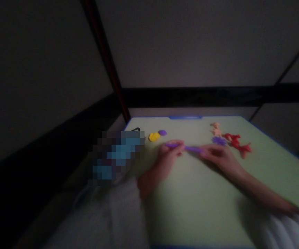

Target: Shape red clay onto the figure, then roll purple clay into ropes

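Note:
A thin purple strip of modelling clay [193, 149] stretches between my two hands above the table. Its left end is pinched in my left hand [170, 152], with fingers closed. My right hand [218, 154] grips the other end between thumb and fingertips. Beyond my left hand lie a yellow lump of clay [154, 137] and a smaller purple lump [162, 132]. Past my right hand sit a spiky purple piece [219, 140], a peach-coloured small figure [216, 130] and red shaped pieces [234, 140]. The picture is dim and blurred, so fine shapes are unclear.
The pale green-lit tabletop [191, 200] has a blue rim and a blue raised piece [186, 118] at its far edge. A pixelated device-like object [123, 152] stands at the left. Behind the table rises a wall with a dark band [204, 97].

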`<state>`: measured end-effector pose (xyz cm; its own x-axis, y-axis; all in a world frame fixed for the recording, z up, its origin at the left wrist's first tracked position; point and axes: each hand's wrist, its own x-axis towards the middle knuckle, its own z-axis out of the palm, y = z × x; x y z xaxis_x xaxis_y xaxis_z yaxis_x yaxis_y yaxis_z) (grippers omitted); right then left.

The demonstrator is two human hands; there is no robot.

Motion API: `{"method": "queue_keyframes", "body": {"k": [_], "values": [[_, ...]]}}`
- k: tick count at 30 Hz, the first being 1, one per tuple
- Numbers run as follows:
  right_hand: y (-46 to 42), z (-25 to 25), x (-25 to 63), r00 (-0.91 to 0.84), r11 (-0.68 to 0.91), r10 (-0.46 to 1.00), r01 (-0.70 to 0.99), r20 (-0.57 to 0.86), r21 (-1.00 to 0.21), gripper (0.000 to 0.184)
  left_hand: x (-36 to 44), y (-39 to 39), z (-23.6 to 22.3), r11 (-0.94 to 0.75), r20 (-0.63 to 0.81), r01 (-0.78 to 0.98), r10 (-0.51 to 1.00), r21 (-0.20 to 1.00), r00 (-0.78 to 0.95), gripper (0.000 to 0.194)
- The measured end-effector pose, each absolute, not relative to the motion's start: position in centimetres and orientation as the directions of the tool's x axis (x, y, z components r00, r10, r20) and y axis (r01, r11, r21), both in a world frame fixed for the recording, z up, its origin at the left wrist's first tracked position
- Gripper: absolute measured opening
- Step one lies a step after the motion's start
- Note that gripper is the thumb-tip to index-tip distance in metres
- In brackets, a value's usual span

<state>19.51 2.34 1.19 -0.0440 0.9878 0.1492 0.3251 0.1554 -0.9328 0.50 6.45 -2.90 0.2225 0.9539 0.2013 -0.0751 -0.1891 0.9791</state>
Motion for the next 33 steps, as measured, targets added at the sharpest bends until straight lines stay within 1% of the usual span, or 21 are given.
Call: {"method": "queue_keyframes", "body": {"k": [3, 5, 7, 10, 12, 15, 16, 18, 20, 21, 23, 24, 25, 27, 29, 31, 33], "values": [[2.2, 1.3, 19.6, 0.036, 0.158, 0.984, 0.302, 0.177, -0.94, 0.019, 0.6, 6.0, -1.9, -0.058, 0.085, -0.176, 0.986, 0.983, 0.147, 0.026], [2.2, 1.4, 19.6, 0.07, 0.175, 0.976, 0.297, 0.205, -0.939, 0.017, 0.4, 5.7, -1.5, -0.002, 0.03, -0.213, 0.991, 0.977, 0.128, 0.027], [2.2, 1.5, 19.7, 0.093, 0.194, 0.968, 0.298, 0.231, -0.935, 0.017, 0.1, 5.5, -1.4, -0.022, 0.042, -0.176, 0.993, 0.984, 0.11, 0.028], [2.4, 1.4, 19.8, 0.121, 0.197, 0.965, 0.26, 0.235, -0.945, 0.019, -0.6, 5.7, -1.7, -0.129, 0.134, -0.05, 0.983, 0.99, 0.123, 0.025], [2.6, 1.2, 20.0, 0.13, 0.189, 0.967, 0.223, 0.221, -0.956, 0.02, -0.8, 5.8, -1.8, -0.143, 0.144, -0.02, 0.973, 0.989, 0.178, 0.024], [3.1, 0.7, 20.4, 0.159, 0.196, 0.961, 0.18, 0.226, -0.964, 0.023, -0.7, 5.8, -1.5, -0.081, 0.089, -0.04, 0.948, 0.996, 0.305, 0.021], [3.2, 0.6, 20.5, 0.168, 0.205, 0.958, 0.168, 0.233, -0.964, 0.024, -0.5, 5.6, -1.2, -0.027, 0.053, -0.078, 0.935, 0.997, 0.351, 0.023], [3.3, 0.4, 20.6, 0.172, 0.226, 0.953, 0.14, 0.248, -0.964, 0.028, -0.1, 5.1, -0.6, 0.149, -0.044, -0.182, 0.877, 0.972, 0.479, 0.031], [3.3, 0.4, 20.6, 0.151, 0.242, 0.954, 0.123, 0.259, -0.962, 0.03, 0.2, 4.4, 0.0, 0.369, -0.134, -0.244, 0.751, 0.897, 0.647, 0.039], [3.2, 0.4, 20.5, 0.134, 0.244, 0.957, 0.119, 0.259, -0.962, 0.031, 0.4, 4.1, 0.3, 0.46, -0.157, -0.243, 0.673, 0.854, 0.723, 0.037], [2.8, 0.4, 20.1, 0.07, 0.226, 0.97, 0.093, 0.233, -0.97, 0.031, 0.7, 3.5, 0.5, 0.571, -0.159, -0.219, 0.538, 0.792, 0.828, 0.023], [2.6, 0.3, 19.8, 0.018, 0.204, 0.978, 0.063, 0.206, -0.977, 0.031, 0.9, 3.2, 0.6, 0.599, -0.151, -0.214, 0.5, 0.772, 0.853, 0.019], [2.4, 0.2, 19.6, -0.046, 0.175, 0.984, 0.024, 0.174, -0.984, 0.031, 1.0, 3.0, 0.5, 0.616, -0.146, -0.212, 0.478, 0.759, 0.866, 0.02], [2.1, -0.1, 19.1, -0.172, 0.104, 0.979, -0.059, 0.113, -0.993, 0.033, 1.3, 2.8, 0.3, 0.632, -0.161, -0.204, 0.47, 0.748, 0.868, 0.023], [2.0, -0.4, 18.8, -0.236, 0.063, 0.968, -0.114, 0.088, -0.991, 0.035, 1.5, 2.6, 0.1, 0.636, -0.191, -0.206, 0.498, 0.744, 0.846, 0.018], [2.0, -0.6, 18.8, -0.239, 0.061, 0.967, -0.142, 0.094, -0.988, 0.031, 1.8, 2.5, 0.0, 0.631, -0.216, -0.232, 0.55, 0.74, 0.807, 0.016], [2.1, -0.6, 18.9, -0.215, 0.079, 0.97, -0.158, 0.112, -0.984, 0.026, 1.9, 2.4, 0.2, 0.62, -0.227, -0.259, 0.594, 0.74, 0.772, 0.018]]}}
